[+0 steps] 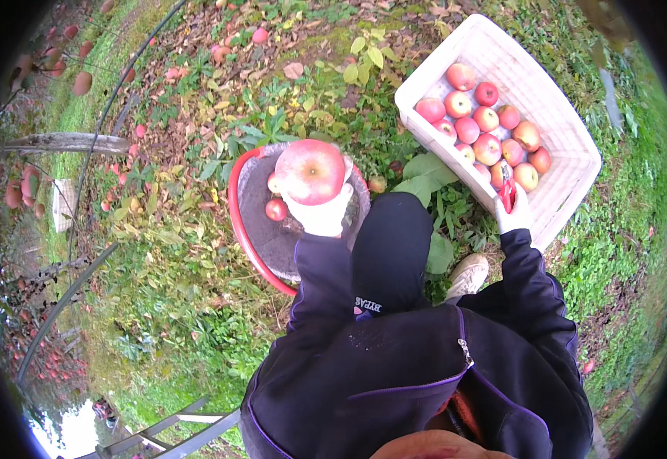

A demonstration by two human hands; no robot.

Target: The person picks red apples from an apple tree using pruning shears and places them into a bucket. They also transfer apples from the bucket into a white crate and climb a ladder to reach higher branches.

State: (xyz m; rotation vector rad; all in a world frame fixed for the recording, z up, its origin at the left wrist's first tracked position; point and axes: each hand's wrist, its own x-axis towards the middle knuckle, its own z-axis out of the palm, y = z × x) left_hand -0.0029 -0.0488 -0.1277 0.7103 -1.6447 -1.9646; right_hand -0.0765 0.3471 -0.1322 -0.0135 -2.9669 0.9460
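Note:
My left hand (322,216), in a white glove, grips a large red-and-yellow apple (309,170) raised over a grey-lined bucket (283,251) with a red rim. Inside the bucket a small red apple (276,209) shows beside the glove; much of the rest is covered by my hand and the held apple. My right hand (515,215), also gloved in white, is closed around red-handled clippers (507,194) at the near side of a white plastic crate (567,180). The clippers' tip points toward several red and yellowish apples (488,148) lying in the crate.
Fallen apples (260,35) dot the leafy ground at the far left. Branches with hanging apples (82,83) line the left edge, near a wooden post (65,143). A metal ladder (176,432) lies at lower left. My shoe (468,277) is close to the crate.

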